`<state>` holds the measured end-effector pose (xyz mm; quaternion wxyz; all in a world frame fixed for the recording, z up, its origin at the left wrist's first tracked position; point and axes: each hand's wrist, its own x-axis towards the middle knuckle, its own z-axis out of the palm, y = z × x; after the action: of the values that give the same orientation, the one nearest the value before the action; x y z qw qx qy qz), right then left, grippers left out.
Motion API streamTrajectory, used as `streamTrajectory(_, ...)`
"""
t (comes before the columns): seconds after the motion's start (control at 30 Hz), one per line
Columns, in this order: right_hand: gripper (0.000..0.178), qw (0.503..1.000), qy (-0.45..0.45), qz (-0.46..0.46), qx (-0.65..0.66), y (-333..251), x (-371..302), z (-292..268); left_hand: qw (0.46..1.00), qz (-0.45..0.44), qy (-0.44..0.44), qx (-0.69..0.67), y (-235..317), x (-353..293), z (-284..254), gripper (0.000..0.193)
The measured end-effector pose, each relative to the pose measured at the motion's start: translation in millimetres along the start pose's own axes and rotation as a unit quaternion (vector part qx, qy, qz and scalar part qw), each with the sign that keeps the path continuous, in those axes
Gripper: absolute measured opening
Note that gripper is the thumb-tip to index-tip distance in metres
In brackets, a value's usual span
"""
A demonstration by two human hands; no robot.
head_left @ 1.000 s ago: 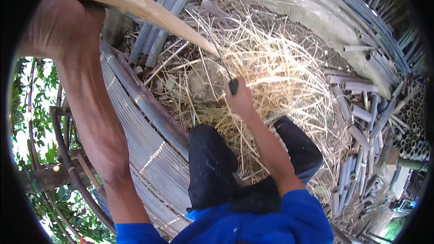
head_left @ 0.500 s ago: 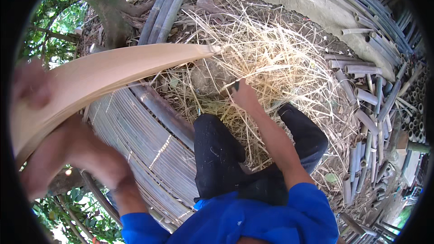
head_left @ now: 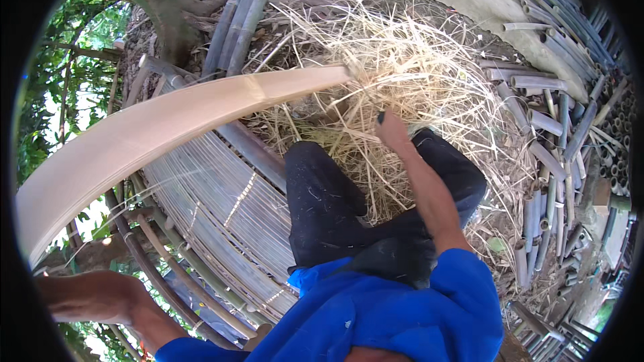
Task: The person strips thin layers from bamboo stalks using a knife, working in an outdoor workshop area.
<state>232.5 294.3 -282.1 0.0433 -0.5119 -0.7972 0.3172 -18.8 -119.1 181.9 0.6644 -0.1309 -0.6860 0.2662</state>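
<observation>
In the head view, our right hand (head_left: 397, 135), just right of centre, is closed around the handle of a dark-handled knife (head_left: 381, 118); the blade is too blurred to follow. The pale curved strip (head_left: 201, 106) sweeps from the left edge to the centre, its narrow end over the shavings (head_left: 416, 87). Our left hand (head_left: 80, 296) meets the lower-left rim; we cannot tell what its fingers hold. For what looks like shaving, we should steady the strip, cut shallow, and spare our knees (head_left: 307, 174).
</observation>
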Motion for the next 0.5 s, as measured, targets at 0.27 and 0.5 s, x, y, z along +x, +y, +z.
streamTrajectory(0.27,0.042,0.993,-0.078,-0.046,0.08,-72.9,-74.2,-52.5,0.918,-0.129,0.018,-0.374,31.7,-14.2,16.6,0.046)
streamTrajectory(0.5,0.028,0.997,-0.021,0.073,-0.013,30.2,-9.3,-39.1,0.673,-0.229,0.113,-0.695,34.8,8.1,10.6,0.038)
